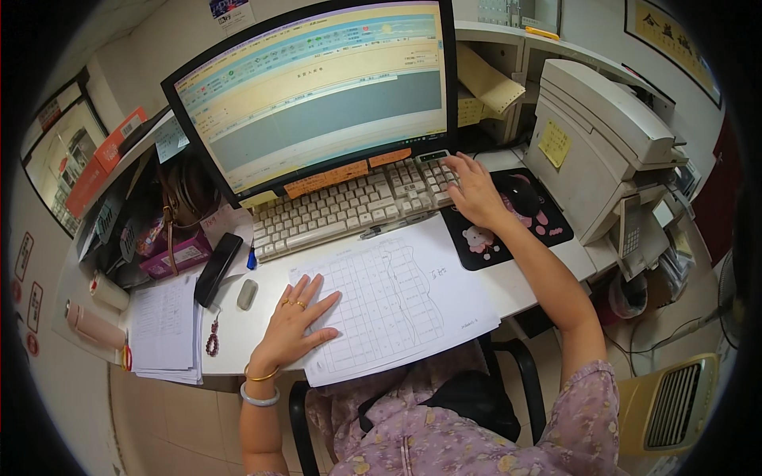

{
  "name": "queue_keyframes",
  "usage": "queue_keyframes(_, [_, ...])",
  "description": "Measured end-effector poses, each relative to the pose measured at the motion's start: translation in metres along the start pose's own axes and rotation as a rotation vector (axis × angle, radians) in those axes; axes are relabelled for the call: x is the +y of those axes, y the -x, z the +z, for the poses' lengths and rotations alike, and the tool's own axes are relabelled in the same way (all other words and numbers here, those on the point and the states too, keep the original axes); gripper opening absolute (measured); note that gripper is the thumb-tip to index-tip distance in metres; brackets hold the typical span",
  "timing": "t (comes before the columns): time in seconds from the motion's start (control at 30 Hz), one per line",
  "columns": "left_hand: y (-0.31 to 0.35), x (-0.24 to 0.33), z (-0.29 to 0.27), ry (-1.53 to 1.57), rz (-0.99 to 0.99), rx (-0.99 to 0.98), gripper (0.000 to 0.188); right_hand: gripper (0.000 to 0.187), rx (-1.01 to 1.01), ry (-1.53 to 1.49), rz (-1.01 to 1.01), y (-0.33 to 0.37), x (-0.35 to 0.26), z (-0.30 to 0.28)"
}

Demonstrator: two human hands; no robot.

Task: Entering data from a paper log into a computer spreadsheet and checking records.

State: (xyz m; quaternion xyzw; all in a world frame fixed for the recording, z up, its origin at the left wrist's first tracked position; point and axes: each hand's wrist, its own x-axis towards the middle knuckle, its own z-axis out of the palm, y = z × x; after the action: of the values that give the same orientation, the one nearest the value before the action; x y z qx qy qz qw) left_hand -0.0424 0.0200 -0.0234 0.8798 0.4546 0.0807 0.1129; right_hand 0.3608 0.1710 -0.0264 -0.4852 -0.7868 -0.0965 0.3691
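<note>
My left hand (295, 324) lies flat with its fingers spread on the left edge of a stack of paper forms (381, 297), whose top sheet carries a printed table with handwriting. Over the number pad at the right end of a white keyboard (341, 205) is my right hand (476, 190), fingers stretched out and holding nothing. A pen (382, 228) lies between the keyboard and the forms. Behind the keyboard stands a monitor (317, 95) with a mostly blank table on its screen. Beside my right hand, a black mouse (520, 193) rests on a dark mouse pad (476, 252).
At the right stands a large beige printer (591, 151) with a desk phone (639, 238) near it. On the left are a black case (218, 270), a grey eraser-like block (247, 294), a beaded string (213, 337), stacked papers (163, 325) and a pink bottle (95, 327).
</note>
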Motion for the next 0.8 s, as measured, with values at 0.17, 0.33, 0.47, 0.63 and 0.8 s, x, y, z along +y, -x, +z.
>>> queue_keyframes(0.17, [0.000,0.000,0.000,-0.002,-0.006,-0.005,0.062,0.044,0.017,-0.105,0.092,0.001,0.004,-0.012])
queue_keyframes(0.33, [-0.002,0.001,-0.001,-0.001,0.001,-0.004,0.063,0.035,0.043,-0.161,0.092,0.003,0.009,-0.008])
queue_keyframes(0.47, [0.000,-0.001,-0.002,-0.014,-0.006,-0.004,0.063,0.032,0.093,-0.074,0.021,0.001,0.005,-0.004])
queue_keyframes(0.63, [0.001,0.000,-0.002,-0.018,0.008,0.021,0.063,0.033,-0.020,-0.018,0.084,0.002,0.007,-0.008])
queue_keyframes(0.8, [-0.001,0.000,0.004,-0.046,0.044,0.036,0.063,0.043,0.118,0.030,0.135,0.005,0.024,-0.043])
